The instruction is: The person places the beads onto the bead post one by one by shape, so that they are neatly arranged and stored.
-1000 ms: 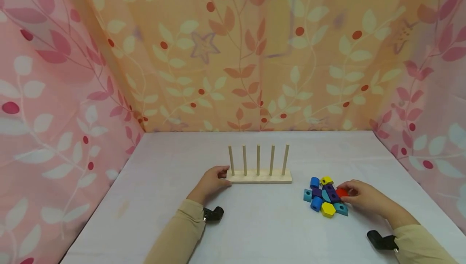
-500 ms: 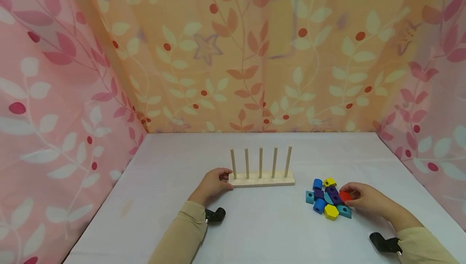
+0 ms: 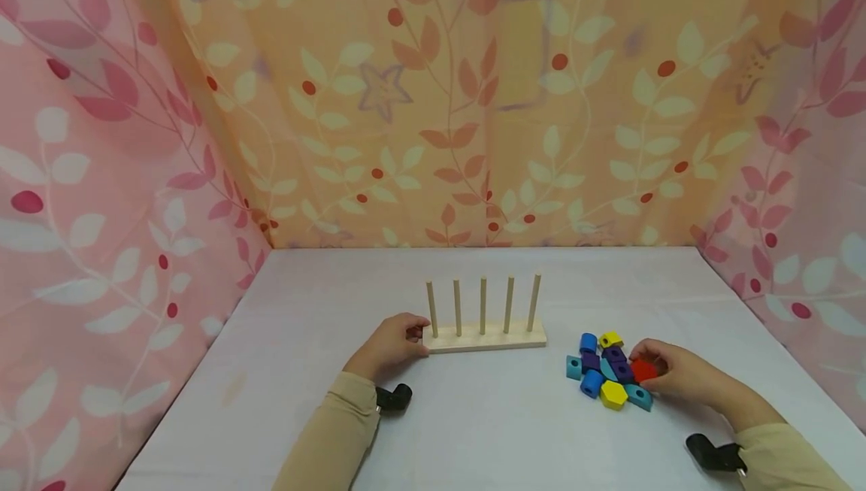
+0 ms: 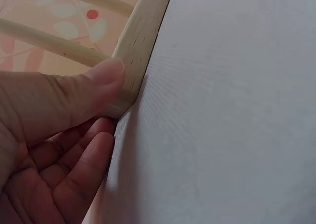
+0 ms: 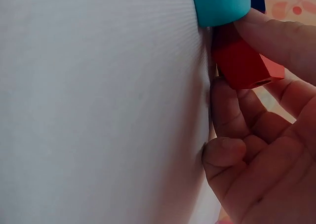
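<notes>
A pale wooden peg rack (image 3: 484, 338) with several upright dowels stands mid-table. My left hand (image 3: 391, 344) grips its left end; in the left wrist view the thumb (image 4: 106, 72) lies on the base's side and the fingers curl behind the end. On the right, a red block (image 3: 644, 371) is pinched between the thumb and fingers of my right hand (image 3: 683, 371). That red block (image 5: 244, 61) shows flat facets and a hole in the right wrist view, right against a teal block (image 5: 222, 4). Part of it is hidden by my fingers.
Beside the right hand lies a tight cluster of holed beads: yellow hexagon (image 3: 613, 395), blue cylinders (image 3: 591, 383), purple blocks (image 3: 617, 363) and teal pieces (image 3: 639, 397). White cloth covers the table (image 3: 271, 401); patterned curtains (image 3: 379, 100) hang behind and at both sides.
The rack's left end has come slightly toward me with my left hand, so it now sits a little askew. The red block has tipped and shows more of itself in my right hand.
</notes>
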### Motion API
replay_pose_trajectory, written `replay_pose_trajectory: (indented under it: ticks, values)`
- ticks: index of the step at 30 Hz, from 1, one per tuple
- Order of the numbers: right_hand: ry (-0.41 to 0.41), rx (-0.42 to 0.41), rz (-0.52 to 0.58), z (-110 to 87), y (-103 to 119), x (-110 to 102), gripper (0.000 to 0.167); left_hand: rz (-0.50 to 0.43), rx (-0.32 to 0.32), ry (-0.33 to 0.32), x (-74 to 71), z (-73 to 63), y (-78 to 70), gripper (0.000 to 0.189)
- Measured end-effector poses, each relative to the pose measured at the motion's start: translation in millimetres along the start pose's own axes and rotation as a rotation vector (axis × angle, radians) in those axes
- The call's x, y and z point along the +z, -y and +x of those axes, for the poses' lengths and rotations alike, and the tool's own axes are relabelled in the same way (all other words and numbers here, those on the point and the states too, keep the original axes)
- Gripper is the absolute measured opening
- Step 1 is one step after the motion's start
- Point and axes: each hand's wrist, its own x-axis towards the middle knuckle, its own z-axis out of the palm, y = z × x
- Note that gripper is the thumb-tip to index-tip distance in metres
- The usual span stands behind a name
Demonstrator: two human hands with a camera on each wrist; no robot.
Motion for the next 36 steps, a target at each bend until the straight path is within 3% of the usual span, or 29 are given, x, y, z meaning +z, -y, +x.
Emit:
replay_pose_trajectory:
  ticks: [9,13,17,26,36]
  values:
    - [0.012,0.019,0.002,-1.7,1,-3,0.051,0.013,0.108,0.029,-4.6,0.9,-2.5,0.043]
    - [0.010,0.015,0.007,-1.3,0,-4,0.048,0.024,0.121,0.037,-5.9,0.3,-2.9,0.043]
    - [0.010,0.006,0.027,-0.3,-3,-3,0.044,-0.008,0.094,0.043,-5.9,-3.1,-2.5,0.044]
    - [-0.005,-0.044,0.070,-2.3,-3,-9,0.035,-0.184,-0.048,0.020,0.8,-4.8,8.7,0.049]
    - [-0.053,-0.157,0.119,1.7,30,-23,0.041,-0.218,-0.088,0.033,1.0,-6.3,8.2,0.052]
